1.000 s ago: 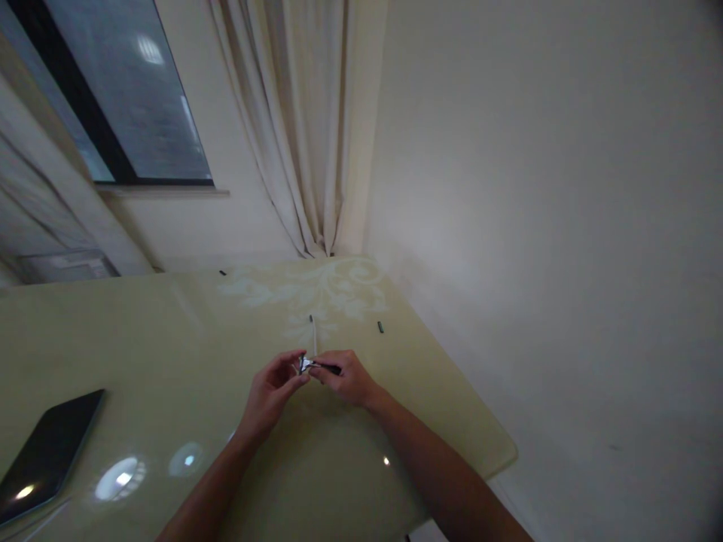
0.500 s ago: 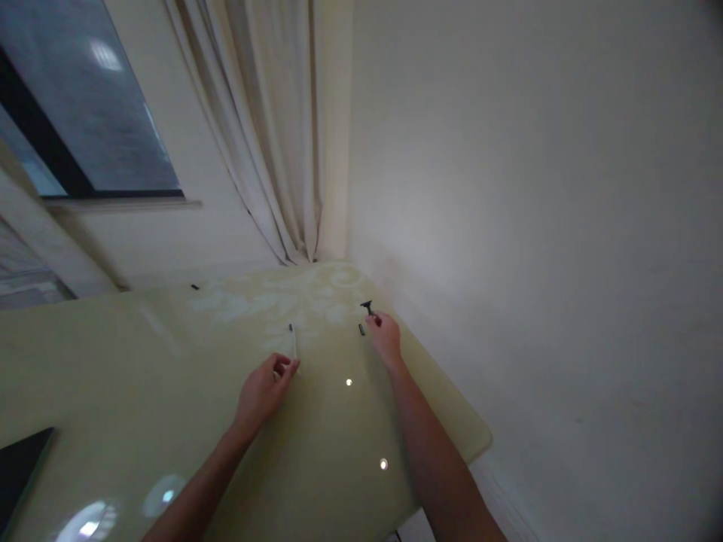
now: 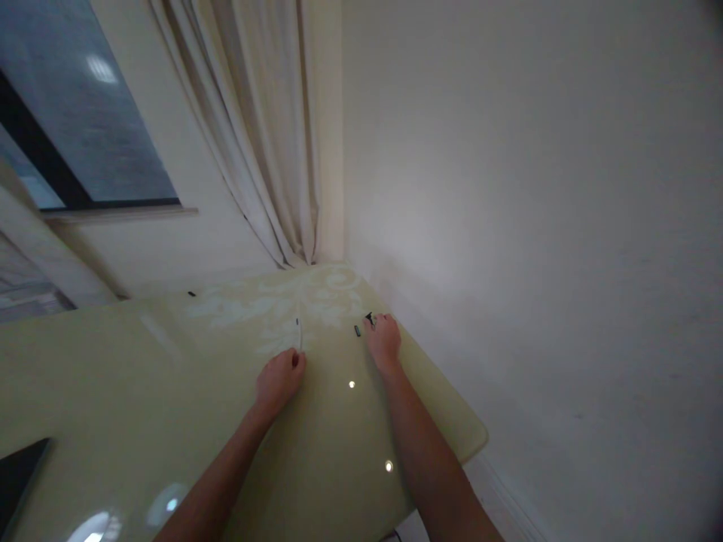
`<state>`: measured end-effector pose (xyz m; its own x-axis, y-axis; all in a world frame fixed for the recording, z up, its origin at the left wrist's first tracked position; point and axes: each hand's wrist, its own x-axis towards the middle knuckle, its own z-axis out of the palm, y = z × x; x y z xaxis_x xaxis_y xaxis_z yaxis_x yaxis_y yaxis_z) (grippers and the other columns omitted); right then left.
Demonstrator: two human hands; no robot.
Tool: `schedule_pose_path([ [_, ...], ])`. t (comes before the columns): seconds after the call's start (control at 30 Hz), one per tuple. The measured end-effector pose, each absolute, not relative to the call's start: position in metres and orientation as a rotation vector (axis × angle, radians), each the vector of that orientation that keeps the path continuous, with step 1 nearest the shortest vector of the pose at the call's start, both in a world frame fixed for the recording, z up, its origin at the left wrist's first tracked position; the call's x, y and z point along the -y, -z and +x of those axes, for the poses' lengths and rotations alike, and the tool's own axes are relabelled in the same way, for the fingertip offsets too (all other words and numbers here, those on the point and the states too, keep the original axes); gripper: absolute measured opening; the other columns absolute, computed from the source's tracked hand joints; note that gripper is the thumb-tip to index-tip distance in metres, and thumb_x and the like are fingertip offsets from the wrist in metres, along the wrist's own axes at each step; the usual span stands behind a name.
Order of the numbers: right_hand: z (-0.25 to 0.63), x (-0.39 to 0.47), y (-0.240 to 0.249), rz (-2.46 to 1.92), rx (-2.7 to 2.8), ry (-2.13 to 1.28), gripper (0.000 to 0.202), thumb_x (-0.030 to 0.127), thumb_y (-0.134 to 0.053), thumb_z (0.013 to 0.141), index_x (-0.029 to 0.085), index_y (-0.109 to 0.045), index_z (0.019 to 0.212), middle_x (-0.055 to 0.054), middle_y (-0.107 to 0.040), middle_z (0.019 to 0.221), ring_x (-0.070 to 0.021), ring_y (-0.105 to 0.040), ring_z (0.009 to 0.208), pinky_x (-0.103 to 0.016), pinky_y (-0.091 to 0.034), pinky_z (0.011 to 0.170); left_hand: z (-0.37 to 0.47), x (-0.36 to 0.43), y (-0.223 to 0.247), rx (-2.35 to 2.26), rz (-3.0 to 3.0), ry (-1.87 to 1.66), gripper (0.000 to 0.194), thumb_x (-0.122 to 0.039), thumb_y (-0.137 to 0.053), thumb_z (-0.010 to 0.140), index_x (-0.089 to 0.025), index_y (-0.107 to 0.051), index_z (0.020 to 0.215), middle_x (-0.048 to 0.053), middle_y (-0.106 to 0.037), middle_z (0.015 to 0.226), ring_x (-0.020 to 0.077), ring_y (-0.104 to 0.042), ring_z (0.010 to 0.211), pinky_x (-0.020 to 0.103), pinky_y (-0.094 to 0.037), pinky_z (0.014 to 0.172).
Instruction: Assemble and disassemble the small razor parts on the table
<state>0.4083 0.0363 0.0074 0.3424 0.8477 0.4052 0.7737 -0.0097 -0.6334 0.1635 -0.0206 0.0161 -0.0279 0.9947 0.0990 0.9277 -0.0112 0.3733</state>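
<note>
My left hand [image 3: 281, 380] is closed on the lower end of a slim white toothbrush [image 3: 300, 336] with a small dark head pointing away from me. My right hand [image 3: 384, 345] is closed around the handle of a black razor [image 3: 369, 318], its T-shaped head showing past the fingertips near the far right table edge. Just left of that hand lies a small dark oblong piece [image 3: 357, 331], too small to make out fully. Most of the razor's handle is hidden by my fingers.
The glossy yellow-green table [image 3: 186, 391] meets a plain wall [image 3: 508, 226] on the right. A small black item [image 3: 191, 293] lies by its far edge. At the lower left is a dark flat panel [image 3: 22, 478]. Beige curtains [image 3: 265, 135] hang beyond.
The razor has come lower, and its head now shows less beyond my right fingers. My left hand has moved slightly right and away with the toothbrush, its fingers more curled. The view has shifted a little.
</note>
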Motion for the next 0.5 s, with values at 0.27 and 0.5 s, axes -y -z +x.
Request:
schedule_pose_path([
  [0.27,0.372,-0.032,-0.013,-1.207,1.344,-0.875,0.050,0.063,-0.051,0.094,0.018,-0.063,0.072,-0.002,-0.061,0.065,-0.0163,-0.055,0.063,-0.026,-0.042,0.060,0.242,-0.012,-0.031,-1.549,2.285,-0.772,0.030,-0.034,-0.044,0.103,-0.021,-0.071,0.099,0.007,-0.074,0.096,0.0187,-0.067,0.088,0.028,-0.045,0.079],
  [0.5,0.396,-0.042,-0.011,-1.396,0.892,-0.730,0.052,0.065,-0.045,0.095,0.019,-0.064,0.081,-0.002,-0.057,0.064,-0.0196,-0.055,0.067,-0.029,-0.043,0.061,0.266,-0.060,-0.014,-1.613,2.203,-0.750,0.051,-0.034,-0.078,0.080,-0.018,-0.069,0.127,0.016,-0.068,0.121,0.0297,-0.065,0.107,0.040,-0.048,0.092],
])
